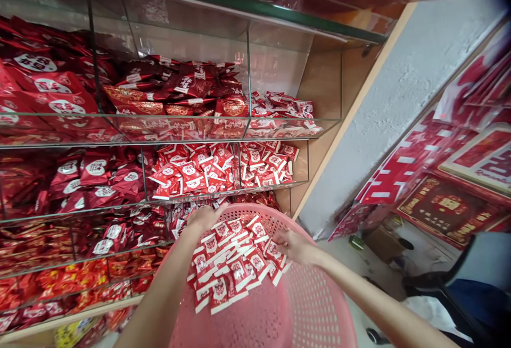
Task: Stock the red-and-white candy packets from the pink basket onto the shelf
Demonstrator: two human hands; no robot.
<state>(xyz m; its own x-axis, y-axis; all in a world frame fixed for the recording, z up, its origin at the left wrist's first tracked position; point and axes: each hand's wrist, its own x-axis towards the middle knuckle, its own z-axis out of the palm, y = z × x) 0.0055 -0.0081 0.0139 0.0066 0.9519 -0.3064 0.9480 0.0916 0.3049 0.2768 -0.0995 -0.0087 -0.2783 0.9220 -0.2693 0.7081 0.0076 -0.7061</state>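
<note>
A pink plastic basket [319,300] with a perforated wall stands tilted in front of me. Inside it lies a pile of small red-and-white wrapped candy packets [238,271]. My left hand [203,219] is closed on the basket's far left rim, its fingertips partly hidden. At the right edge of the pile, my right hand [294,246] has its fingers curled against a candy packet [273,252].
Glass-divided shelves [275,138] hold red packets in several compartments. Similar small packets [268,164] fill the compartment just above the basket. A grey wall [383,98] rises on the right, with red decorations [443,204] and a chair [435,284] beyond.
</note>
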